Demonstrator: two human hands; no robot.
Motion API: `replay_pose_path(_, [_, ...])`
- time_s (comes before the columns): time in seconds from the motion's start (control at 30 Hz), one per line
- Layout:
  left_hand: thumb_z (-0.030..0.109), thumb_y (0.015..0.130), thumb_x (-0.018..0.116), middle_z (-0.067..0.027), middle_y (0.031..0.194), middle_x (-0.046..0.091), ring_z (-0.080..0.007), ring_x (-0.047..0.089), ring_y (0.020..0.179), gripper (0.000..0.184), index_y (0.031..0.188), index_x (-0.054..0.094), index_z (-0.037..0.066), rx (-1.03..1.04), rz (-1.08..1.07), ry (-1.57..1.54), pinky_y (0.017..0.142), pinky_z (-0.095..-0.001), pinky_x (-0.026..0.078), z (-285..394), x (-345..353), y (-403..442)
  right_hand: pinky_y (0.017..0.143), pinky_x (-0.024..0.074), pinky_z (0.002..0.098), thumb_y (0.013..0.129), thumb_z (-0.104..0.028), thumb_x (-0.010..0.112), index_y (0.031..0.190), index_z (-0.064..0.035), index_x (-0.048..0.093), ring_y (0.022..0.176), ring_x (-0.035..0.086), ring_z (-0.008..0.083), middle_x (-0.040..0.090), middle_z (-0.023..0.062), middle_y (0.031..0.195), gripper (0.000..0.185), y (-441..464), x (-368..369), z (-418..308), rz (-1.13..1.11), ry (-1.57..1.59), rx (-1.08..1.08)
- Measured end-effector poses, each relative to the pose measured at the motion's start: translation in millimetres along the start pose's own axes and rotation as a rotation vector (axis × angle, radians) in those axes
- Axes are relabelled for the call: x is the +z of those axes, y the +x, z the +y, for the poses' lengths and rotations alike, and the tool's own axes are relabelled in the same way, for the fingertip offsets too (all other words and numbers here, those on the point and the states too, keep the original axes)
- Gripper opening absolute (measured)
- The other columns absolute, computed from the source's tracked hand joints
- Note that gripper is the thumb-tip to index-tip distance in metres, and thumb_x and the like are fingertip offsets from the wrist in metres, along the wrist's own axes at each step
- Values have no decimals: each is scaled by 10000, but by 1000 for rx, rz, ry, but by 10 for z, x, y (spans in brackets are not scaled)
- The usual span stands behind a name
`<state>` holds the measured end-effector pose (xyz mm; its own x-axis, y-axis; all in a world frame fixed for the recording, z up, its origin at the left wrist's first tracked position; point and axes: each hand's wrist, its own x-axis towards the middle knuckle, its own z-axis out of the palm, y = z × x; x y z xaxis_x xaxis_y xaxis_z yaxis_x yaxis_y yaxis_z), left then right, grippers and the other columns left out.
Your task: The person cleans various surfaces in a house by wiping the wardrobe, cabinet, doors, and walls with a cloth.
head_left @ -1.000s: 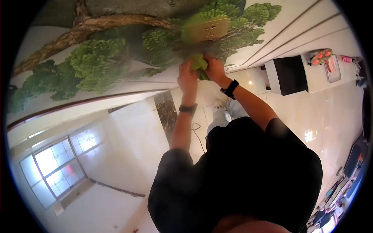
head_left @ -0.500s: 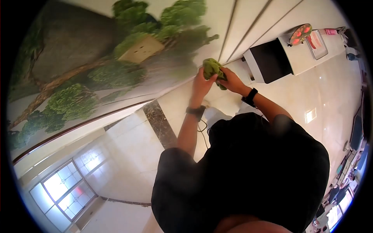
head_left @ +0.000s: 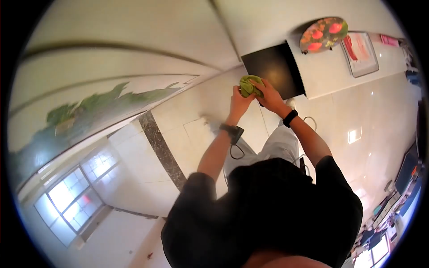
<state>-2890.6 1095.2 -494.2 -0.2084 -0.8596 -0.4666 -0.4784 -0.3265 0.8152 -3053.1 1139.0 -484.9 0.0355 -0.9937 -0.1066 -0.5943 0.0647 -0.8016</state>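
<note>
The person's left hand point(head_left: 241, 103) and right hand point(head_left: 271, 97) are both closed on a bunched green cloth point(head_left: 250, 86). The left holds it from the left and the near side, while the right comes in from the other side, with its fingers lying over the folds. The cloth sits between the two hands, in front of the body and off any surface, as far as the view shows. Gripping from opposite sides probably suits so limp a thing: each hand gives the other something to press against, and the folds stay gathered in a compact wad instead of hanging loose. How hard either hand squeezes, the picture cannot tell.

Just past the grip in the view is a dark panel point(head_left: 272, 67), partly hidden by the cloth and fingers; the cloth seems held above it, though the gap is hard to judge. To the right of the grip and farther out, an oval floral plate point(head_left: 324, 35) is propped at a tilt, likely so that its pattern faces outward, beside a rectangular tray point(head_left: 368, 66). Left of the grip runs the wall with its painted green trees point(head_left: 96, 105). Nearer the body than the grip, a black wristband point(head_left: 290, 118) circles the right wrist, clear of the cloth
</note>
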Motion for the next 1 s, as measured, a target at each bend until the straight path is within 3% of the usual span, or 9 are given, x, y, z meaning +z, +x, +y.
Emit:
replay_pose_path(0.17, [153, 775, 749, -220, 1076, 668, -343, 665, 991, 744, 1400, 361, 43, 27, 16, -113, 826, -385, 535, -452, 1100, 244, 901, 500, 425, 762, -19, 645, 1336, -220, 528, 1127, 529, 354, 496, 142, 1282, 619, -359, 220, 1041, 158, -103, 153])
replay_pose_path(0.27, [113, 801, 719, -210, 1115, 661, -333, 655, 1027, 775, 1460, 312, 91, 31, -3, -42, 842, -388, 532, -879, 1524, 426, 898, 496, 427, 753, 16, 628, 1320, -211, 548, 1107, 530, 365, 513, 148, 1255, 616, -440, 565, 1594, 227, -143, 178])
replay_pose_path(0.3, [68, 796, 701, -199, 1105, 664, -355, 648, 1017, 722, 1434, 365, 101, -23, 35, -144, 829, -404, 530, -1090, 1711, 489, 900, 494, 427, 750, 18, 627, 1320, -208, 549, 1104, 531, 364, 514, 151, 1251, 618, -460, 688, 1806, 238, -148, 168])
replay_pose_path(0.47, [23, 799, 659, -163, 1135, 630, -373, 606, 1026, 641, 1391, 429, 117, -44, 61, 251, 827, -419, 509, -1925, 1966, 635, 895, 477, 429, 735, -44, 673, 1313, -223, 554, 1082, 526, 342, 526, 130, 1196, 616, -619, 1487, 2521, 167, -319, 233])
replay_pose_path(0.5, [13, 809, 643, -152, 1146, 615, -370, 594, 1032, 608, 1375, 446, 118, -22, 82, 303, 829, -420, 501, -1985, 1921, 598, 896, 463, 422, 725, -92, 692, 1298, -214, 562, 1079, 516, 325, 528, 114, 1159, 600, -584, 1544, 2496, 207, -328, 222])
replay_pose_path(0.7, [63, 825, 651, -160, 1044, 598, -370, 589, 981, 429, 1230, 510, 61, 145, 126, 440, 802, -433, 489, -1908, 1723, 1001, 863, 480, 400, 744, -51, 684, 1327, -214, 554, 1007, 528, 337, 527, 126, 1091, 619, -162, 1632, 2681, 233, -237, 204])
replay_pose_path(0.8, [116, 792, 693, -163, 1008, 604, -370, 594, 968, 423, 1177, 522, 71, 143, 90, 575, 787, -446, 488, -1738, 1890, 1459, 836, 495, 414, 756, -55, 669, 1248, -169, 589, 1041, 535, 355, 538, 150, 1126, 512, 114, 1416, 2906, 294, -309, 230])
replay_pose_path(0.87, [153, 761, 722, -163, 978, 601, -380, 607, 924, 398, 1098, 526, 73, 292, 121, 430, 734, -465, 499, -1766, 2176, 1728, 826, 505, 422, 738, -73, 673, 1156, -130, 623, 1070, 538, 351, 545, 161, 1159, 424, 221, 1093, 3029, 335, -350, 248])
replay_pose_path(1.0, [177, 748, 744, -162, 958, 598, -400, 627, 822, 393, 1048, 515, 69, 268, 93, 441, 645, -477, 519, -1465, 2751, 1633, 838, 504, 436, 764, -93, 687, 1172, -113, 609, 1064, 557, 362, 557, 155, 1165, 416, 40, 566, 3312, 289, -290, 340])
